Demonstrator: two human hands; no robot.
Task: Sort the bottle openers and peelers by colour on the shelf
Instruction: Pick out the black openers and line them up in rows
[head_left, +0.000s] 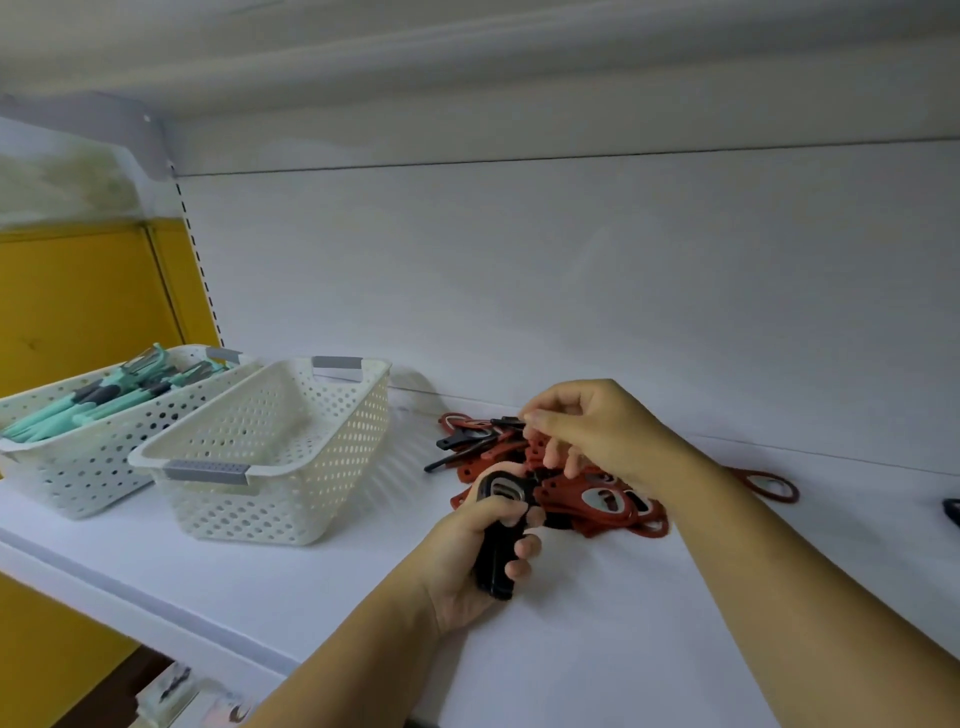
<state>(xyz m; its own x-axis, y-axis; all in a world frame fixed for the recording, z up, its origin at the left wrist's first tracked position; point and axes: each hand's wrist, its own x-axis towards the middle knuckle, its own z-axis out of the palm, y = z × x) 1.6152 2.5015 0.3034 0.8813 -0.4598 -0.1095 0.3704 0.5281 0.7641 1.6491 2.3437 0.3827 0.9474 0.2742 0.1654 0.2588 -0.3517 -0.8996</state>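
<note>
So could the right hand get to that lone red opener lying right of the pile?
Probably yes: the red opener lies uncovered on the shelf near the right hand, though its fingers pinch a black opener.

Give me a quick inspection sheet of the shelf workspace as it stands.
Surface: white shelf, baskets at left, openers mid-shelf.
Job's things: mixed pile of red and black bottle openers; lone red opener to its right; teal peelers in the far basket.
Clutter: second white basket beside it; dark item at right edge, unidentifiable.
Grippers: left hand grips black openers; right hand pinches a black opener above the pile.
Cables: nothing seen.
Surroundings: yellow panel at left, white back wall.
</note>
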